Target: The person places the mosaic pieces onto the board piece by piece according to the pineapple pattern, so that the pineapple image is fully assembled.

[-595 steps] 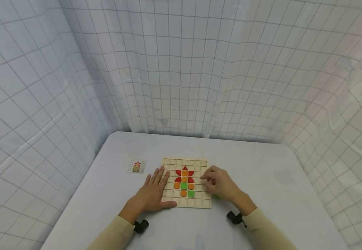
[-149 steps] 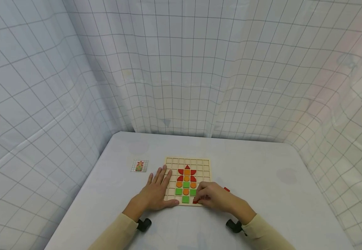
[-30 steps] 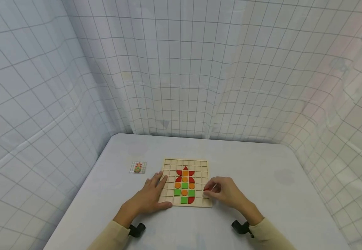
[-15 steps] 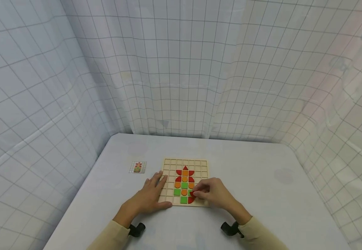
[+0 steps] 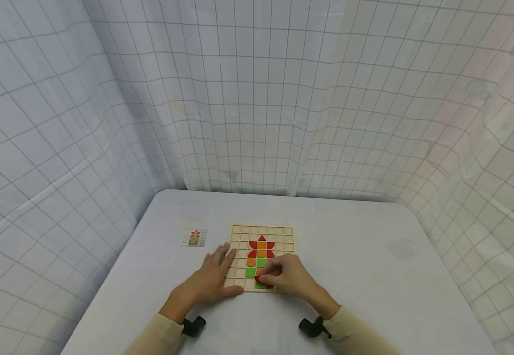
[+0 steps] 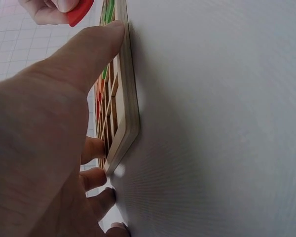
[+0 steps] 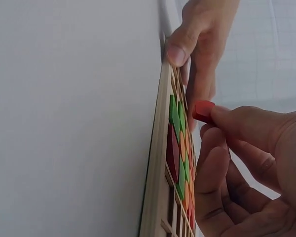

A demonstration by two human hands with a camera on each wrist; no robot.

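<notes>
A wooden grid board (image 5: 240, 234) lies on the table with a figure of red, orange and green pieces (image 5: 261, 249) in its cells. My left hand (image 5: 210, 281) rests flat on the board's left edge (image 6: 122, 98), fingers straight, thumb at the near edge. My right hand (image 5: 285, 276) hovers over the board's near rows and pinches a red piece (image 7: 203, 110) in its fingertips, a little above the green pieces (image 7: 175, 116). That red piece (image 6: 80, 10) also shows in the left wrist view. The lowest cells are partly hidden under my right hand.
A small pattern card (image 5: 194, 237) lies on the table left of the board. The white table (image 5: 372, 256) stands in a corner of grid-printed curtains (image 5: 257, 98) that close it in at the back and on both sides.
My right hand has moved left from the board's right edge across the near rows, carrying the red piece. The left hand has stayed put.
</notes>
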